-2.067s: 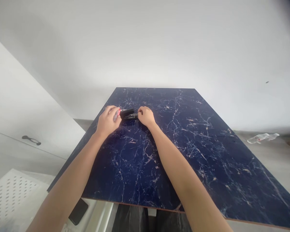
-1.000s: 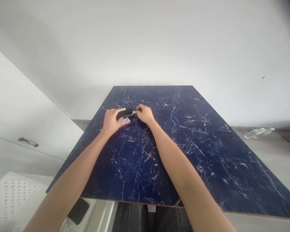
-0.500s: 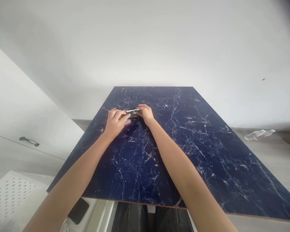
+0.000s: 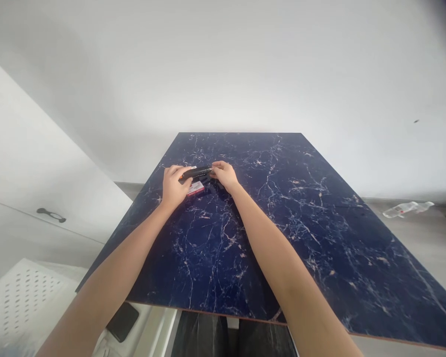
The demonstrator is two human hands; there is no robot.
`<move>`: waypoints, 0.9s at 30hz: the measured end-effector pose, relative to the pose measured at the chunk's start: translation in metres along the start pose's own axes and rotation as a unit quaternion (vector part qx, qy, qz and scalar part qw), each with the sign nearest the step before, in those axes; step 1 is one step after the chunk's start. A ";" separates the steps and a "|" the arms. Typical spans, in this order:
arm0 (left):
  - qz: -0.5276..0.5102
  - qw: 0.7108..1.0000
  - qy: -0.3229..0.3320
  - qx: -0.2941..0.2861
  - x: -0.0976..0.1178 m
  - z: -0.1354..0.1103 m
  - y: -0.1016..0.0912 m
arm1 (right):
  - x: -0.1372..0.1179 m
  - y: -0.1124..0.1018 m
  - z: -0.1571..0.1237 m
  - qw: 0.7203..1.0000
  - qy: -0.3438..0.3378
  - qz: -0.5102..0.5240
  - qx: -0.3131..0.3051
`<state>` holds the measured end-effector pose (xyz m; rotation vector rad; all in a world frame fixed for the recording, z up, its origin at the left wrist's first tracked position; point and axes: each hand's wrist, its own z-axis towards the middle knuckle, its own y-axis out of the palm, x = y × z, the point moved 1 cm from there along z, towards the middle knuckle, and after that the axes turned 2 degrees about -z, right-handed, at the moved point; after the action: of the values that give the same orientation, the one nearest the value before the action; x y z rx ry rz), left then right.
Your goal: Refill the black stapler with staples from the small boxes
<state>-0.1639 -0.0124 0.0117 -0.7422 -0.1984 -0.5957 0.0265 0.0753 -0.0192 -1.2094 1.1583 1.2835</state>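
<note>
A long black stapler (image 4: 196,172), with a bit of orange at its left end, is held above the table between my two hands. My left hand (image 4: 174,187) is closed round its left end, thumb in front and fingers behind. At the other end, the fingertips of my right hand (image 4: 224,174) pinch the tip, which they partly hide. Just below the stapler, a small red and white box (image 4: 195,188) lies on the dark blue marbled table (image 4: 215,248), close to my left thumb. A white edge shows behind the stapler; I cannot make out what it belongs to.
A white wall (image 4: 238,74) stands behind the table. To the left are a white cabinet with a dark handle (image 4: 51,214), a white perforated panel (image 4: 18,297) and a black phone-like object (image 4: 122,321). Clear plastic bottles (image 4: 408,209) lie beyond the right edge.
The stapler looked opened, with a pale metal strip raised between my hands; now its black body is turned up and the strip is out of sight. The red and white box is more exposed.
</note>
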 end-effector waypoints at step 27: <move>-0.110 0.949 -0.246 0.164 -0.031 0.001 -0.002 | -0.017 0.010 -0.029 0.900 -0.230 -0.356 -0.102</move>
<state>-0.1908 0.0010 0.0022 -0.5361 -0.8322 -0.5599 0.0182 0.0453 -0.0034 -1.2241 0.1899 1.0382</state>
